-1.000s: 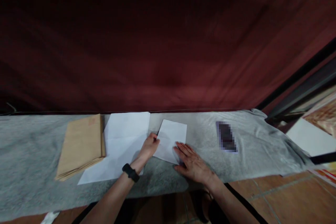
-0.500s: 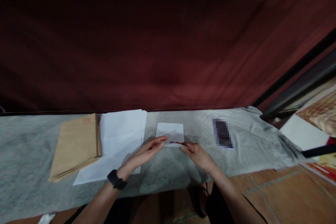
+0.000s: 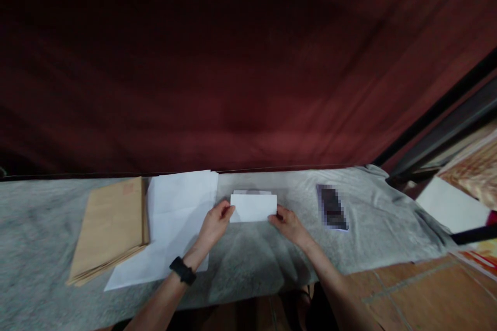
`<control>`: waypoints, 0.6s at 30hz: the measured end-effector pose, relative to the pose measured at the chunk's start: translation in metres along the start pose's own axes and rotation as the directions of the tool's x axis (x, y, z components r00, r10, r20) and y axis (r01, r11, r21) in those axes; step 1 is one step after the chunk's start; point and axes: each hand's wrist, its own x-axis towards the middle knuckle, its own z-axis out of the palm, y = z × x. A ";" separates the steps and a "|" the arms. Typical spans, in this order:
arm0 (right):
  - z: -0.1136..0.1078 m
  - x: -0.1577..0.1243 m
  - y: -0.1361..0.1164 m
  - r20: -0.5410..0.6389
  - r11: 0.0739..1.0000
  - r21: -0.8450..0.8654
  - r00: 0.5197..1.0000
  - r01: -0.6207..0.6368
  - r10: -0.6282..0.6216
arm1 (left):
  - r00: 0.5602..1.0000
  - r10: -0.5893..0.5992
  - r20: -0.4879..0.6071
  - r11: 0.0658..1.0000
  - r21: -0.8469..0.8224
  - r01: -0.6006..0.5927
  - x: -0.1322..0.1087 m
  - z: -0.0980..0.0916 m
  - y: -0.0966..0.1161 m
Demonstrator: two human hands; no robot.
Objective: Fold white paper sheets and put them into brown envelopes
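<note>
Between my two hands is a folded sheet of white paper (image 3: pixel 253 209), a narrow rectangle with its broad face toward me. My left hand (image 3: pixel 216 221) pinches its left end between thumb and fingers, and a dark watch (image 3: pixel 182 271) is on that wrist. At the right end my right hand (image 3: pixel 288 223) grips the paper, thumb in front and fingers behind. Just past the folded sheet, the far edge of another white paper (image 3: pixel 252 192) shows on the grey cloth; most of it is hidden.
Left of my hands lie large white sheets (image 3: pixel 178 217), overlapped by a stack of brown envelopes (image 3: pixel 111 222). A blurred phone-like dark rectangle (image 3: pixel 333 208) rests to the right. Grey cloth (image 3: pixel 248 269) covers the surface, a dark red curtain (image 3: pixel 248 88) hangs behind, and tiled floor (image 3: pixel 411 284) shows at the lower right.
The paper between my hands has turned from nearly edge-on to showing its broad face. My left hand has gone from stretched fingers to a pinch on its left end.
</note>
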 end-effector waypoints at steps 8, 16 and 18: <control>0.025 0.016 0.007 -0.205 0.986 -0.126 0.975 -0.107 0.079 | 0.999 -0.039 0.005 0.999 0.020 0.039 0.011 0.008 -0.001; 0.036 0.012 0.003 -0.263 0.968 -0.202 0.960 -0.147 0.090 | 0.992 -0.123 -0.029 0.968 0.215 0.126 0.011 0.014 0.006; 0.038 0.013 0.004 -0.283 0.975 -0.168 0.955 -0.145 0.094 | 0.990 -0.133 -0.045 0.966 0.218 0.140 0.011 0.014 0.009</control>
